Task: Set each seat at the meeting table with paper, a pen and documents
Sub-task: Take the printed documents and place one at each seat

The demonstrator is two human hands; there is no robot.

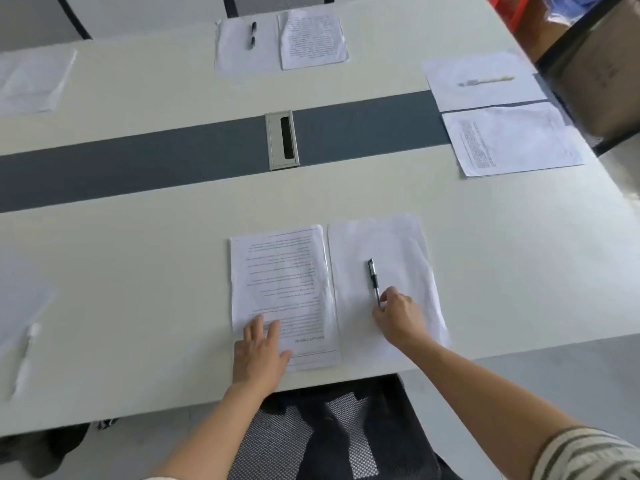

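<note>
At the near seat a printed document (282,289) lies beside a blank sheet of paper (384,251) on the white meeting table (138,271). My left hand (259,351) rests flat with straight fingers on the document's lower left corner. A black pen (373,277) lies on the blank sheet, and my right hand (398,317) pinches its near end between thumb and fingers.
Across the table lie a blank sheet with a black pen (253,34) and a printed document (311,38). At the right end sit a sheet with a white pen (486,80) and a document (512,138). More sheets lie at the left. A mesh chair (329,431) stands below me.
</note>
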